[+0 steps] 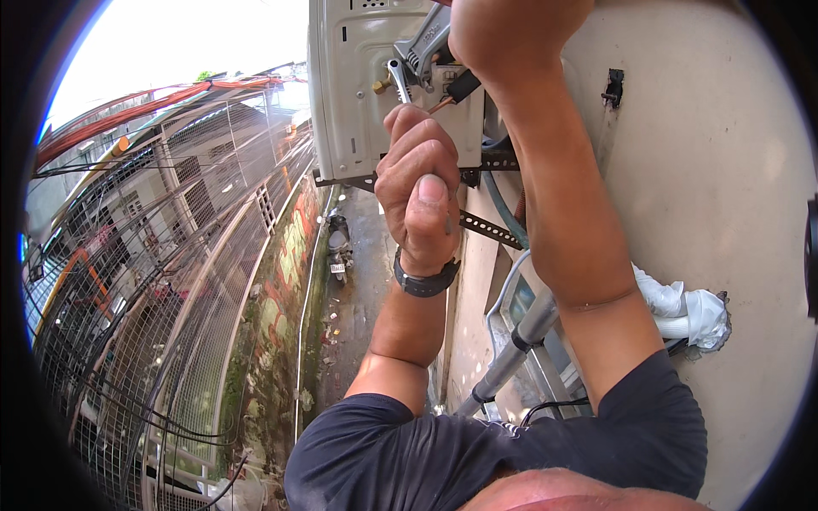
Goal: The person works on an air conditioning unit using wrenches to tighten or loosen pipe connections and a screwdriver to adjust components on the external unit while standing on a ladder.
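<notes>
Your left hand [422,179] has its fingers curled tight around the small wrench [400,83], beside the brass fitting [380,87] toward the metal casing's [349,119] right edge; the adjustable wrench [425,46] meets your right hand [520,34], whose fingers I cannot tell; uneven force could kink the copper pipe [441,104]; a slip could drop either tool past the casing's lower edge into the alley [358,230].

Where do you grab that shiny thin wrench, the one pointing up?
Best, I think, by the low end of its handle, coming from below, where the left hand has its grip. The shiny wrench points up, its head at the top beside a brass fitting, so holding low likely keeps fingers clear of the head.
</notes>
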